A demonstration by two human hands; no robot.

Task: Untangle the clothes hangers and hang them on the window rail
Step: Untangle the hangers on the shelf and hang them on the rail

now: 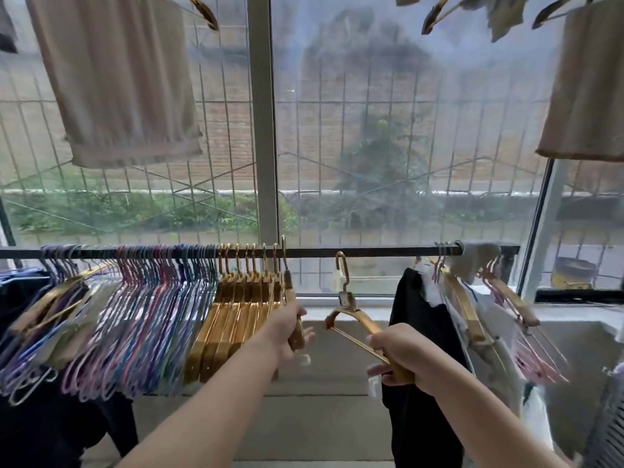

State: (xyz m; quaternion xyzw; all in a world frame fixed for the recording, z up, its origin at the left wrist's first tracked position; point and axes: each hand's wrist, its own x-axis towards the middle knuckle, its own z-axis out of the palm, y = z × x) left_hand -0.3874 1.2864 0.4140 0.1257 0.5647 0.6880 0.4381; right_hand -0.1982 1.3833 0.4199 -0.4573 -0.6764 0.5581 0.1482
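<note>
Head view: left hand (290, 327) gripped the last hung gold hanger (291, 310), steadying the row; right hand (401, 358) clamped a loose gold hanger (354, 317), hook seemingly just short of the rail (371, 252).

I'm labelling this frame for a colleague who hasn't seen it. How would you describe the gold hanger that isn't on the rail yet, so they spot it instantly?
Find the dark window rail across the frame, then the bare gap right of the packed gold hangers. The loose gold hanger sits there, gripped by the right hand. Unlike its neighbours, its hook hangs just below the rail, on nothing.
</note>
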